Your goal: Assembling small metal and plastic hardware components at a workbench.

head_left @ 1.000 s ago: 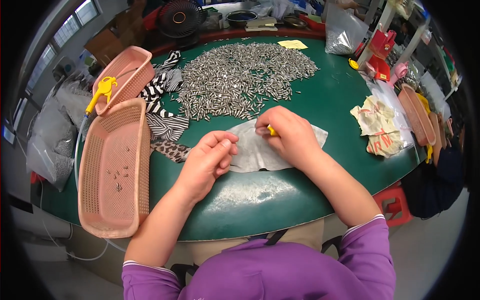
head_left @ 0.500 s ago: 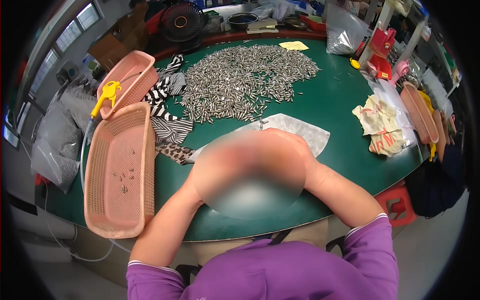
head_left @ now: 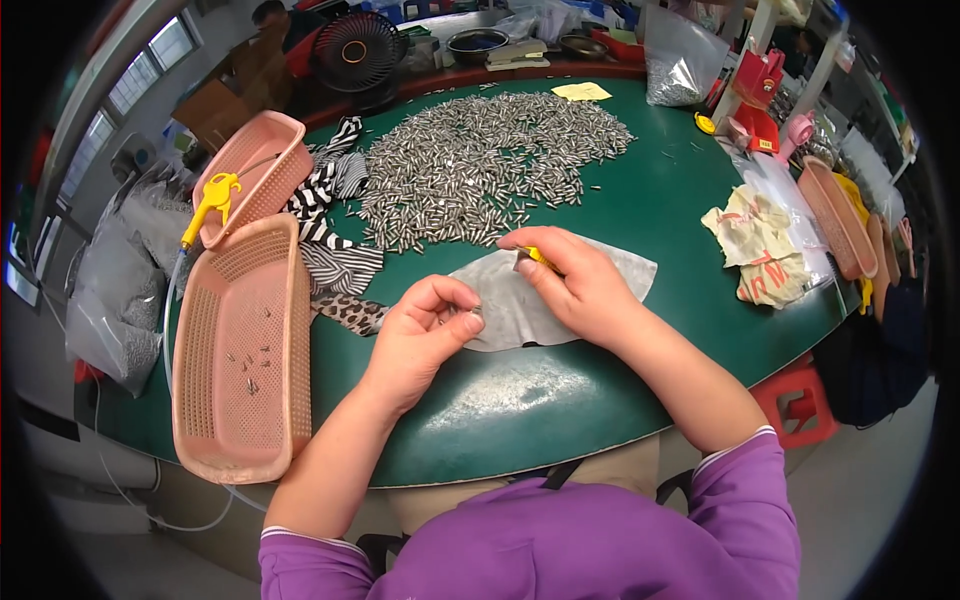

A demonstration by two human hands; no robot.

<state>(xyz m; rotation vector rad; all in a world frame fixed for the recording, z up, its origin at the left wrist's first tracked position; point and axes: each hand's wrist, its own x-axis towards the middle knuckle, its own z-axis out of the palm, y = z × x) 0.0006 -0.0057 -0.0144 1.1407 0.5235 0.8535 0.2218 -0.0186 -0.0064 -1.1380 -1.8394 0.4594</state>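
Observation:
My left hand [head_left: 425, 328] is over the near-left edge of a grey cloth [head_left: 510, 312], fingers curled and thumb pressed in. Small metal pins glint between its fingertips, partly hidden. My right hand [head_left: 585, 285] is closed around a small yellow tool [head_left: 540, 258] with a greyish metal end; its exact kind is hard to make out. That hand rests above the cloth's right part, close to the near edge of a large heap of small shiny metal pins [head_left: 470, 165] on the green table [head_left: 650, 210].
At my left stand two pink plastic baskets [head_left: 300, 350], the nearer with several pins inside. A yellow air gun [head_left: 214, 203] lies on the farther one. Striped cloths [head_left: 335, 255] lie beside them. To the right are a cream bag [head_left: 750, 235] and a red stool [head_left: 800, 405]. A fan [head_left: 355, 55] stands behind.
My hands, close together and blurred before, are now apart, the left one lower and to the left. The yellow tool shows in my right hand. The view has shifted slightly.

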